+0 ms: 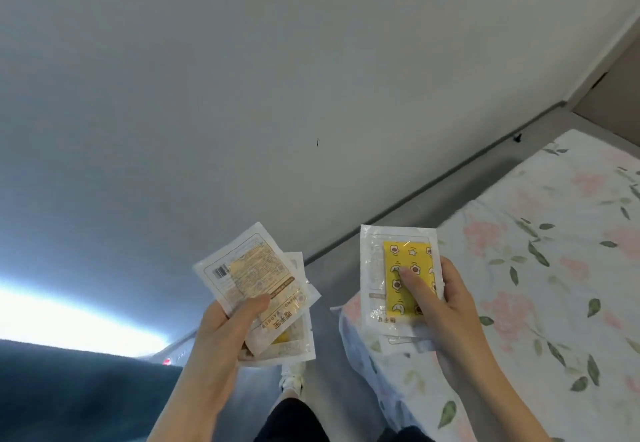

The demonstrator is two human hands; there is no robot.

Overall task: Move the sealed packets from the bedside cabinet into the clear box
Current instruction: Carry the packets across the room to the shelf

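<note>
My left hand (221, 337) grips a fanned bunch of sealed clear packets (256, 275) with printed backs and yellow inserts, thumb pressed across them. My right hand (446, 299) holds more sealed packets (394, 268); the top one shows a yellow pad with flower and star prints, and my thumb lies on it. A second packet edge peeks out below it. Both bunches are held in the air in front of me. Neither the bedside cabinet nor the clear box is in view.
A bed with a floral sheet (540, 268) fills the right side. A plain white wall (277, 95) stands ahead, with a grey floor strip (332, 275) along its base. A dark blue surface (69, 389) lies lower left. My shoe (292, 377) shows below the packets.
</note>
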